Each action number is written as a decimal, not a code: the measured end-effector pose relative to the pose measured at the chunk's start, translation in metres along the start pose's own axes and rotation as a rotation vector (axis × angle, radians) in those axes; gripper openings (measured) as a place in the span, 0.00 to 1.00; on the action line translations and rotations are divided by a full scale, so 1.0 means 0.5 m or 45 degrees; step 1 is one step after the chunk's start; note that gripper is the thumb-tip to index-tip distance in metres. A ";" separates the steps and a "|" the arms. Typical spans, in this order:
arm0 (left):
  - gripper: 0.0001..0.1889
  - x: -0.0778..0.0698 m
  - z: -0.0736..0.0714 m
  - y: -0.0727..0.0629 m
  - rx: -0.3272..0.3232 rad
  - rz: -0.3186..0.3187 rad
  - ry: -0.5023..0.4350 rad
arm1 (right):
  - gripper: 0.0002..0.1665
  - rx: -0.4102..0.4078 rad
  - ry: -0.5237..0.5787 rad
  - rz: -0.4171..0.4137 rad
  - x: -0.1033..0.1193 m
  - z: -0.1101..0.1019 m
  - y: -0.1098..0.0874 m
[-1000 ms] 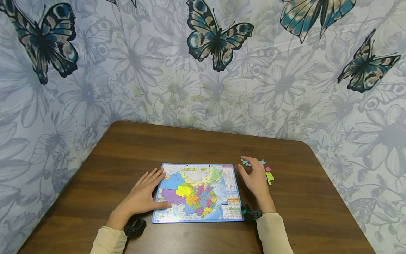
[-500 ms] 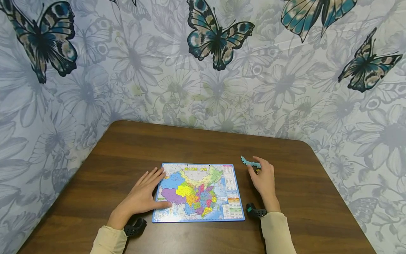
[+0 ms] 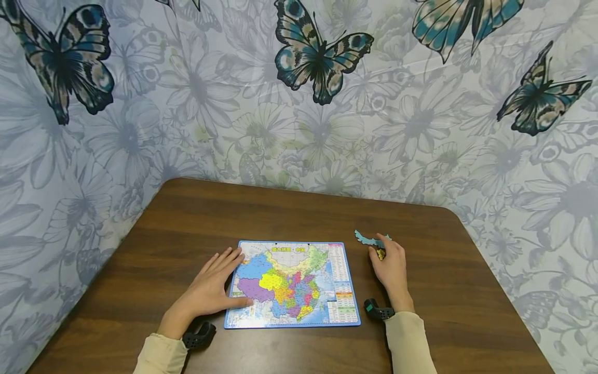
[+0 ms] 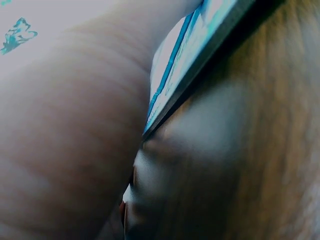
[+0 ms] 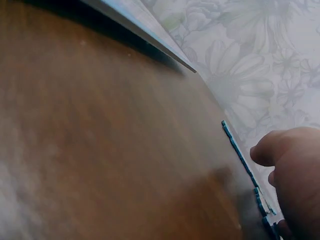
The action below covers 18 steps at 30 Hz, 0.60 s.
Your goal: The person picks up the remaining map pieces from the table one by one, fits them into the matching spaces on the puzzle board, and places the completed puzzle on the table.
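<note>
A map puzzle board (image 3: 335, 259) with a blue border lies on the table, its colourful map pieces in the middle. My left hand (image 3: 205, 285) rests on the board's left side, fingers spread and straight, thumb on the lower left part. To the right of the board, my right hand (image 3: 391, 265) is over loose puzzle pieces with fingers bent downward. A long light-blue puzzle piece (image 3: 366, 239) sticks out past its fingertips, and a small yellow puzzle piece (image 3: 381, 254) shows between thumb and fingers. Whether it pinches either piece is hidden. The right wrist view shows the blue piece's edge (image 5: 237, 150) low by the thumb.
The brown wooden table (image 3: 261, 213) has rounded far corners and stands against a wall covering (image 3: 224, 130) with flowers and butterflies. Each wrist wears a black band, the left band (image 3: 199, 335) and the right band (image 3: 377, 310).
My right hand moved rightward from between the board and the pieces to over them, hiding the pink and green ones. Lately it shifted slightly and the yellow piece shows more. The left hand stayed put.
</note>
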<state>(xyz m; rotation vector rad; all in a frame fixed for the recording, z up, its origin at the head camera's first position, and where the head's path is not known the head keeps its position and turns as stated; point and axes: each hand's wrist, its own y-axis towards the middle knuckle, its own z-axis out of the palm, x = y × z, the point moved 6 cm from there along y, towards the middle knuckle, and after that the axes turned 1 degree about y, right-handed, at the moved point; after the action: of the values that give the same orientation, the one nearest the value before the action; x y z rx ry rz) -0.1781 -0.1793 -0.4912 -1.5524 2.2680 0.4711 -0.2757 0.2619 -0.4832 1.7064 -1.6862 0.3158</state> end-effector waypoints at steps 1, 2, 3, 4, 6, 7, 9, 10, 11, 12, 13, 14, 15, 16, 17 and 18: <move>0.60 0.000 0.000 0.000 0.000 0.000 -0.001 | 0.27 0.024 -0.009 0.013 -0.002 0.002 0.000; 0.60 0.000 0.000 0.001 -0.002 0.002 -0.001 | 0.27 0.046 -0.018 0.025 -0.005 0.003 0.000; 0.60 0.000 0.000 0.001 -0.004 0.003 -0.001 | 0.27 0.065 -0.024 0.032 -0.006 0.005 0.000; 0.60 0.000 -0.001 0.002 -0.006 0.004 -0.002 | 0.27 0.079 -0.033 0.039 -0.007 0.006 0.000; 0.60 0.000 -0.001 0.003 -0.010 0.005 -0.004 | 0.26 0.090 -0.047 0.046 -0.008 0.007 0.001; 0.60 0.000 -0.001 0.003 -0.010 0.005 -0.005 | 0.26 0.093 -0.056 0.047 -0.007 0.007 0.001; 0.60 0.001 0.000 0.003 -0.009 0.003 -0.002 | 0.25 0.090 -0.068 0.043 -0.007 0.007 0.001; 0.60 0.001 0.000 0.002 -0.008 0.002 0.001 | 0.25 0.082 -0.075 0.039 -0.006 0.007 0.000; 0.60 0.002 0.001 0.002 -0.006 0.001 0.003 | 0.24 0.072 -0.077 0.033 -0.006 0.007 -0.001; 0.60 0.002 0.001 0.001 -0.006 0.000 0.004 | 0.23 0.061 -0.082 0.023 -0.005 0.007 -0.001; 0.60 0.003 0.002 0.001 -0.005 -0.002 0.006 | 0.23 0.051 -0.082 0.011 -0.004 0.007 -0.002; 0.60 0.003 0.002 0.001 -0.005 -0.003 0.008 | 0.22 0.040 -0.083 -0.002 -0.003 0.007 -0.003; 0.60 0.003 0.002 0.000 -0.006 -0.003 0.008 | 0.21 0.031 -0.085 -0.013 -0.002 0.007 -0.003; 0.60 0.003 0.002 0.000 -0.008 -0.003 0.007 | 0.21 0.025 -0.084 -0.022 -0.001 0.007 -0.004; 0.60 0.003 0.002 -0.001 -0.009 -0.004 0.005 | 0.20 0.021 -0.084 -0.029 0.000 0.007 -0.004; 0.60 0.003 0.002 -0.001 -0.010 -0.003 0.006 | 0.20 0.022 -0.088 -0.035 0.001 0.007 -0.005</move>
<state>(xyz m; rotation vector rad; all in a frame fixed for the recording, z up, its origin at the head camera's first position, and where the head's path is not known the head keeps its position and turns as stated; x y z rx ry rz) -0.1780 -0.1804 -0.4927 -1.5611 2.2701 0.4767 -0.2745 0.2592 -0.4864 1.7698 -1.7123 0.2623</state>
